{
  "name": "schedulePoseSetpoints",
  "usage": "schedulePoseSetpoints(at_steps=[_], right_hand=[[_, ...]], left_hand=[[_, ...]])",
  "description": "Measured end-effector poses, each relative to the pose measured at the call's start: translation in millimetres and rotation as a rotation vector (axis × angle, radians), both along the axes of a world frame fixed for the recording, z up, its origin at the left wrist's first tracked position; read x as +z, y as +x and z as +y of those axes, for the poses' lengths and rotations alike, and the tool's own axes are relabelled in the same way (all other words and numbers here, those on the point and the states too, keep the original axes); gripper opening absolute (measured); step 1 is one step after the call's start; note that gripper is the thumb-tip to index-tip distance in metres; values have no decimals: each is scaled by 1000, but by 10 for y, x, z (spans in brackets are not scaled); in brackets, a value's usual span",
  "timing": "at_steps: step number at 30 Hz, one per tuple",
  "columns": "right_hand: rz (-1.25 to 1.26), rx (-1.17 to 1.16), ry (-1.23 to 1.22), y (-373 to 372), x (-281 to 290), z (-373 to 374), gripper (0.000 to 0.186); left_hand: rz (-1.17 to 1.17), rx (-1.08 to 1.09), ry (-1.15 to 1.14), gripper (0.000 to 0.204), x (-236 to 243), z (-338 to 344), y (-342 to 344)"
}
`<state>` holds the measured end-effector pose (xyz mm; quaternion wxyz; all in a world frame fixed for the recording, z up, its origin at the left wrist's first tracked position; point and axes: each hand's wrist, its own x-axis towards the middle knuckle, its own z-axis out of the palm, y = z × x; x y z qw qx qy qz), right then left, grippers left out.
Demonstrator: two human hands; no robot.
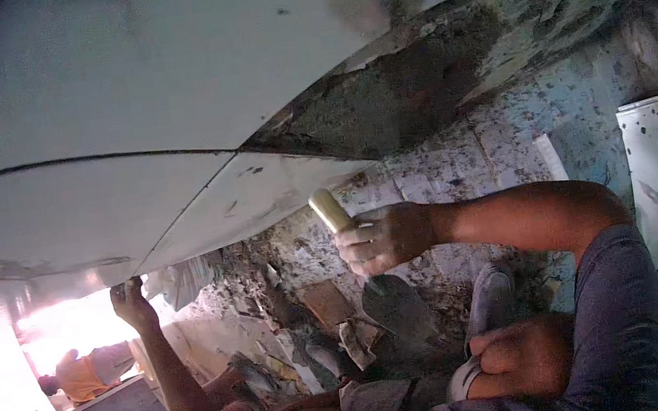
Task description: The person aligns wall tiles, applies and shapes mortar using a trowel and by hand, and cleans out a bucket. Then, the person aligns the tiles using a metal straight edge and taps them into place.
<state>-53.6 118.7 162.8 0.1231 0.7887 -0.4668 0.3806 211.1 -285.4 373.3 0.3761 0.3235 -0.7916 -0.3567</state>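
Mid-frame, the right hand (pixel 387 238) has its grip wrapped around a trowel (pixel 396 306); lower left, the left hand (pixel 135 306), grip unclear, meets white tiling (pixel 73 218).

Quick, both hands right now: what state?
Left hand: fingers at the lower edge of the marbled tiles; cannot tell whether it grips anything.
Right hand: closed, holding a trowel.

On my feed I see white tiles (pixel 105 85) veined grey-brown and a pale bluish floor (pixel 442 178) speckled dark. I make out a cream-yellow trowel handle (pixel 331 210), a grey trowel blade (pixel 398 309) and another person's orange top (pixel 85 376).
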Motion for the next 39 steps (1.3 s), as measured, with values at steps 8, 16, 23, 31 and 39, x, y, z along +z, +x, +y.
schedulePoseSetpoints(at_steps=[8,16,23,31,39], right_hand=[[-14,51,-132,-76,-15,-58,14],[-114,34,-10,93,-54,-36,18],[68,24,383,235,-243,23,10],[537,-145,475,453,-956,384,17],[-360,-157,887,652,933,-502,32]], left_hand=[[-178,169,-103,13,-71,-47,46],[-127,120,-45,21,-152,-186,148],[-366,588,-711,37,-276,360,-91],[-488,-239,-1063,42,-417,1217,-462],[-236,-195,-1028,47,-397,966,-405]])
